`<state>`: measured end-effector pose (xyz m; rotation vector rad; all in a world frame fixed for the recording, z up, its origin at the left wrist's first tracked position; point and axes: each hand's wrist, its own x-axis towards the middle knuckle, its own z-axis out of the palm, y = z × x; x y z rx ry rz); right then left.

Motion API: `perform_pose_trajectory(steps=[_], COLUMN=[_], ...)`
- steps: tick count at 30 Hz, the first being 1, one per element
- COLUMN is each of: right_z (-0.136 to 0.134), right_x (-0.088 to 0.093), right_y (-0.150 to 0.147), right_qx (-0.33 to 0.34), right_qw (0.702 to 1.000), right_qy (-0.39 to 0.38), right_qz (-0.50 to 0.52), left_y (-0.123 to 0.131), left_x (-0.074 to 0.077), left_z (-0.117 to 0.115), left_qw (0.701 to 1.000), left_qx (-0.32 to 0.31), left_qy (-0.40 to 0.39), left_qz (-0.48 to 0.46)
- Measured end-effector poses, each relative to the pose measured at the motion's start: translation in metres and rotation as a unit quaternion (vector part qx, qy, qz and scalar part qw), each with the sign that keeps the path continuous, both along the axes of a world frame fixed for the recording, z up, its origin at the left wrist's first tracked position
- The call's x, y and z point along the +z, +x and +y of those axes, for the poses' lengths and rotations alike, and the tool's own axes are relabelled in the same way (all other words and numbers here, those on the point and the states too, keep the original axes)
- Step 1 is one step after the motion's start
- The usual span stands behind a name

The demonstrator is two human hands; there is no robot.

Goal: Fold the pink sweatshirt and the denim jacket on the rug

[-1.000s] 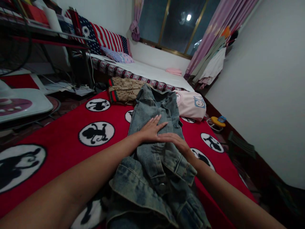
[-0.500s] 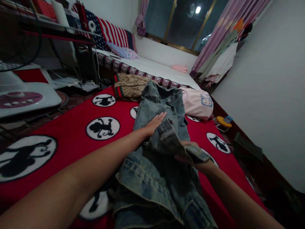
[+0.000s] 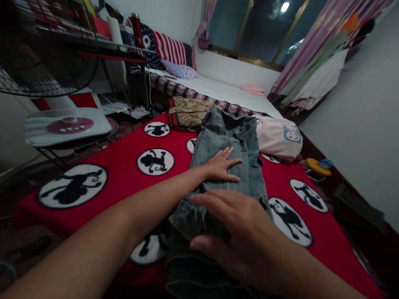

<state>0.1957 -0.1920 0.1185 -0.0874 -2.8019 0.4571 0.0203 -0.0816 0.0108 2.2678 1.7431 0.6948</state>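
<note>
A blue denim garment (image 3: pixel 246 145) lies lengthwise on a red blanket (image 3: pixel 121 166) with monkey prints. My left hand (image 3: pixel 221 166) rests flat on the middle of the denim, fingers spread. Nearer the camera, my right hand (image 3: pixel 230 224) is over the lower part of the garment, its thumb and fingers apart and nothing between them. It hides some of the denim beneath. Beyond the garment's far left side lies a folded brown patterned cloth (image 3: pixel 190 112). A pink garment with a smiley print (image 3: pixel 277 139) lies at its far right.
A fan base (image 3: pixel 68 126) stands on a stool at the left, near a cluttered desk (image 3: pixel 124 52). Behind is a white-topped bed (image 3: pixel 218 87). A yellow stool (image 3: pixel 318 166) stands at the right, below clothes hanging by the curtain.
My right hand has let go of the denim flap it held and moved nearer the camera. The flap now lies down. My left hand's fingers have spread. The view has shifted left.
</note>
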Motion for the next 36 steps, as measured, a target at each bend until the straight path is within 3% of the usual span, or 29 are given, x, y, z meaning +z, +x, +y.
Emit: perform_pose_trajectory(steps=[2,5,11,17,20,22,24,26,28,30,33,36], right_z=[-0.015,-0.017,-0.004,-0.022,-0.021,-0.014,0.001,0.024,0.053,0.079,0.101,0.101], right_x=[-0.015,-0.030,-0.027,-0.065,-0.055,-0.037,-0.021,-0.016,-0.025,-0.043,-0.074,-0.091], right_y=[-0.009,-0.011,0.008,0.025,0.040,0.058,0.079,0.103,0.127,0.150,0.174,0.178], right_qx=[-0.022,-0.062,-0.005,0.106,0.123,0.090,-0.008,-0.127,-0.199,-0.215,-0.189,-0.152], right_qw=[0.996,0.986,0.997,0.987,0.990,0.994,0.994,0.978,0.962,0.964,0.974,0.979], right_qy=[0.075,0.137,0.063,0.122,0.073,0.012,-0.016,0.008,0.053,0.091,0.123,0.133], right_qz=[-0.040,-0.068,0.050,-0.015,0.012,0.054,0.112,0.167,0.178,0.124,0.021,-0.032], left_y=[0.000,0.000,-0.001,-0.003,-0.004,-0.005,-0.006,-0.010,-0.020,-0.037,-0.070,-0.095], left_x=[0.000,0.001,0.001,0.004,0.007,0.008,0.008,0.008,0.008,0.009,0.016,0.030], left_z=[0.000,-0.002,-0.001,-0.002,-0.003,-0.004,-0.008,-0.015,-0.028,-0.045,-0.080,-0.117], left_qw=[1.000,1.000,1.000,1.000,0.999,0.997,0.993,0.988,0.986,0.985,0.983,0.986], left_qx=[-0.004,-0.004,-0.007,-0.009,-0.016,-0.022,-0.031,-0.046,-0.073,-0.115,-0.162,-0.156], left_qy=[0.002,0.000,-0.001,-0.004,0.001,0.011,0.022,0.030,0.031,0.019,-0.023,-0.064], left_qz=[-0.005,-0.006,-0.010,-0.018,-0.037,-0.068,-0.112,-0.146,-0.148,-0.127,-0.080,-0.018])
